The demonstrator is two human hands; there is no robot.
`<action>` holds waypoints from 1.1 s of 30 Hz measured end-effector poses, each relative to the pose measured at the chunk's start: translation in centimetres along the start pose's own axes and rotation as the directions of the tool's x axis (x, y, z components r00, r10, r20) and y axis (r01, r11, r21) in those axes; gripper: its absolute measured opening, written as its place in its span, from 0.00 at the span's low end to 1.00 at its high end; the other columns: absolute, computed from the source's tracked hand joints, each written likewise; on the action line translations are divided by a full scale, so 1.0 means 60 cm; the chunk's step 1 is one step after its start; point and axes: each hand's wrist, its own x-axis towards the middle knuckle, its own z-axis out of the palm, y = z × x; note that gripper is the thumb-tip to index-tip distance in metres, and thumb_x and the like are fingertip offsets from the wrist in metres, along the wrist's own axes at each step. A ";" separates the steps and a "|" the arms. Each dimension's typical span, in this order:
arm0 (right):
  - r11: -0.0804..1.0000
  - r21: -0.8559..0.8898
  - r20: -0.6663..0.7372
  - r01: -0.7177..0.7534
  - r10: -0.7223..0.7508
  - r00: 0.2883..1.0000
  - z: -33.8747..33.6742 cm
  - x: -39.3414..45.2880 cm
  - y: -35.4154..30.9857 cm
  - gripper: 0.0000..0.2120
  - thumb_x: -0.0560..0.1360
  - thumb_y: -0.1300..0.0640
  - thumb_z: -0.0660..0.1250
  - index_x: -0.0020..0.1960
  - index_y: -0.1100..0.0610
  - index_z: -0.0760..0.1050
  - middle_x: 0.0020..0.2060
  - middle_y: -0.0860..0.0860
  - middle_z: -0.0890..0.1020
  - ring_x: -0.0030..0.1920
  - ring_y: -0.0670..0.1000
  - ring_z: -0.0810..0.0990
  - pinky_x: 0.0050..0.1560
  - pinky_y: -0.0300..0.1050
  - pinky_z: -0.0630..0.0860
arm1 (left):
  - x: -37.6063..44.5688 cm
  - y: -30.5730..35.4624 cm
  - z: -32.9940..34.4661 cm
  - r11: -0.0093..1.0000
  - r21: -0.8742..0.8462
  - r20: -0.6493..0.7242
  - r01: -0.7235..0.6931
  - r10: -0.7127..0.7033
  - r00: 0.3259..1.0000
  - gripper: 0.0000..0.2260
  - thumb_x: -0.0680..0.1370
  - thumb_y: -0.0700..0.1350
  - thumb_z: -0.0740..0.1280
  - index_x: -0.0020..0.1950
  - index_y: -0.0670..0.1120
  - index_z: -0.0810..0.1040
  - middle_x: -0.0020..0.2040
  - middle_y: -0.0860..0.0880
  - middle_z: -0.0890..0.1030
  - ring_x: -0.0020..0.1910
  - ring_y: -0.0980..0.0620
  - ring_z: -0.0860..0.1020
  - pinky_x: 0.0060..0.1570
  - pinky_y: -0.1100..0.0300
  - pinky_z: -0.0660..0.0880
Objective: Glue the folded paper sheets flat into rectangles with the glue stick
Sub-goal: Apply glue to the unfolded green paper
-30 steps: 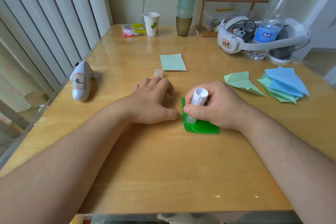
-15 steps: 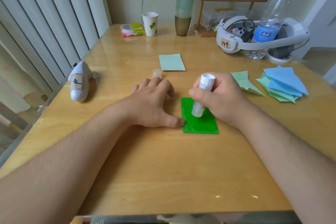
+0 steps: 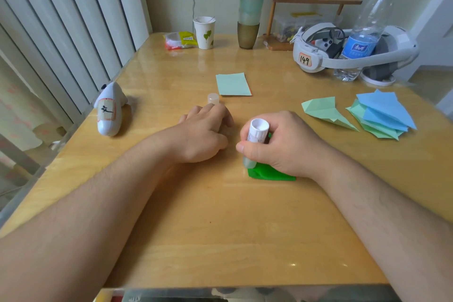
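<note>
Both forearms are bare and lightly haired, with no sleeves, rings or watch showing.

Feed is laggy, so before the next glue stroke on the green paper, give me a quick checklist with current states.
1. White glue stick gripped by right hand: ok.
2. Stick's lower end on bright green folded paper: ok.
3. Green paper lying flat: not ok, its near left edge curls up.
4. Left hand steadying the paper: not ok, it rests on the wooden table beside it.
5. Translucent glue cap off, standing behind left hand: ok.
6. Glue coverage: cannot tell.
</note>
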 end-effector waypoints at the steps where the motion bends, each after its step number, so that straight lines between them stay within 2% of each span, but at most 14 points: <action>1: 1.000 0.012 0.027 0.003 -0.004 1.000 0.000 -0.001 -0.002 0.09 0.72 0.52 0.77 0.38 0.53 0.80 0.30 0.48 0.78 0.32 0.44 0.71 0.38 0.44 0.71 | 0.000 0.000 0.000 1.000 -0.001 0.002 0.000 0.000 1.000 0.13 0.78 0.45 0.65 0.59 0.57 0.68 0.59 0.56 0.71 0.60 0.49 0.64 0.61 0.54 0.61; 5: 0.997 0.073 0.122 0.008 -0.017 0.992 -0.001 -0.007 -0.006 0.08 0.67 0.49 0.75 0.37 0.52 0.80 0.28 0.42 0.77 0.31 0.43 0.72 0.36 0.39 0.70 | -0.002 0.002 0.000 1.000 -0.002 0.003 -0.002 0.002 1.000 0.14 0.77 0.44 0.64 0.60 0.57 0.68 0.60 0.56 0.71 0.61 0.49 0.64 0.63 0.53 0.61; 7: 0.995 0.100 0.158 -0.003 -0.013 0.987 -0.002 -0.009 -0.006 0.08 0.67 0.49 0.75 0.38 0.53 0.80 0.28 0.42 0.78 0.32 0.43 0.73 0.36 0.39 0.71 | -0.002 0.002 0.000 1.000 0.004 0.001 -0.003 0.003 1.000 0.13 0.78 0.45 0.64 0.60 0.57 0.68 0.60 0.56 0.71 0.62 0.49 0.64 0.63 0.53 0.61; 9: 0.978 0.209 0.164 -0.019 -0.015 0.986 -0.005 -0.008 -0.005 0.08 0.68 0.52 0.75 0.36 0.54 0.80 0.29 0.46 0.79 0.31 0.45 0.76 0.36 0.40 0.73 | -0.002 0.002 0.003 1.000 0.030 -0.015 -0.011 0.012 1.000 0.11 0.79 0.48 0.64 0.59 0.57 0.68 0.62 0.56 0.70 0.63 0.49 0.63 0.62 0.54 0.60; 11: 0.939 0.343 0.075 -0.006 -0.021 0.997 -0.008 -0.003 -0.001 0.09 0.68 0.54 0.74 0.36 0.58 0.78 0.28 0.48 0.78 0.31 0.46 0.76 0.35 0.39 0.73 | -0.002 0.003 0.010 0.995 0.094 -0.043 -0.027 0.031 0.999 0.08 0.81 0.55 0.63 0.57 0.57 0.67 0.62 0.56 0.69 0.63 0.50 0.62 0.63 0.53 0.60; 13: 0.915 0.403 -0.065 0.030 -0.004 0.998 -0.013 0.004 0.006 0.11 0.68 0.54 0.73 0.35 0.61 0.76 0.27 0.48 0.75 0.31 0.45 0.74 0.34 0.39 0.71 | -0.003 0.004 0.016 0.983 0.176 -0.058 -0.041 0.052 0.997 0.12 0.80 0.63 0.60 0.56 0.57 0.66 0.60 0.55 0.68 0.61 0.50 0.61 0.65 0.51 0.61; 16: 0.959 0.282 -0.174 0.038 0.012 0.985 -0.011 0.009 0.017 0.13 0.68 0.48 0.73 0.37 0.58 0.77 0.28 0.50 0.77 0.32 0.53 0.76 0.38 0.50 0.75 | -0.005 0.006 0.018 0.973 0.226 -0.063 -0.046 0.061 0.996 0.16 0.77 0.67 0.59 0.55 0.58 0.64 0.60 0.55 0.67 0.59 0.50 0.61 0.65 0.49 0.62; 18: 0.987 0.162 -0.180 0.020 0.010 0.984 -0.007 0.007 0.021 0.13 0.67 0.45 0.72 0.38 0.54 0.78 0.29 0.51 0.79 0.34 0.56 0.77 0.39 0.52 0.76 | -0.004 0.006 0.017 0.974 0.221 -0.067 -0.044 0.061 0.996 0.16 0.77 0.67 0.60 0.55 0.58 0.64 0.59 0.55 0.67 0.59 0.50 0.60 0.65 0.49 0.62; 22: 0.999 -0.001 -0.121 0.033 -0.033 0.992 -0.001 0.002 0.017 0.09 0.68 0.47 0.73 0.37 0.52 0.79 0.30 0.47 0.79 0.32 0.44 0.72 0.36 0.44 0.71 | -0.004 0.005 0.017 0.977 0.208 -0.077 -0.050 0.067 0.995 0.14 0.79 0.65 0.61 0.54 0.58 0.64 0.59 0.55 0.67 0.59 0.51 0.60 0.65 0.50 0.62; 25: 0.999 -0.003 -0.068 0.054 -0.054 0.996 0.000 -0.002 0.010 0.09 0.68 0.48 0.73 0.37 0.53 0.79 0.31 0.50 0.80 0.33 0.44 0.72 0.36 0.43 0.71 | -0.004 0.005 0.017 0.977 0.204 -0.074 -0.055 0.072 0.995 0.13 0.79 0.63 0.61 0.55 0.57 0.64 0.60 0.55 0.67 0.59 0.51 0.60 0.65 0.50 0.61; 28: 0.997 0.044 0.020 0.060 -0.061 0.998 -0.001 -0.004 0.004 0.09 0.68 0.49 0.74 0.36 0.53 0.79 0.28 0.44 0.77 0.32 0.43 0.71 0.35 0.39 0.69 | -0.005 0.005 0.016 0.976 0.210 -0.057 -0.056 0.070 0.996 0.13 0.78 0.62 0.60 0.56 0.57 0.64 0.60 0.55 0.66 0.59 0.51 0.60 0.63 0.52 0.60; 31: 0.997 0.070 0.104 0.039 -0.046 0.994 0.000 -0.007 0.002 0.09 0.68 0.48 0.75 0.37 0.54 0.80 0.29 0.43 0.78 0.33 0.43 0.73 0.38 0.43 0.72 | -0.005 0.004 0.016 0.978 0.203 -0.055 -0.053 0.065 0.996 0.13 0.78 0.62 0.60 0.55 0.57 0.65 0.59 0.56 0.66 0.59 0.51 0.60 0.62 0.53 0.60; 33: 0.991 0.127 0.112 0.036 -0.051 0.992 -0.002 -0.007 0.000 0.09 0.68 0.50 0.75 0.37 0.55 0.80 0.29 0.44 0.79 0.33 0.44 0.75 0.38 0.43 0.73 | -0.005 0.003 0.016 0.978 0.203 -0.053 -0.051 0.063 0.997 0.13 0.77 0.63 0.59 0.55 0.57 0.65 0.59 0.56 0.66 0.59 0.51 0.60 0.62 0.53 0.60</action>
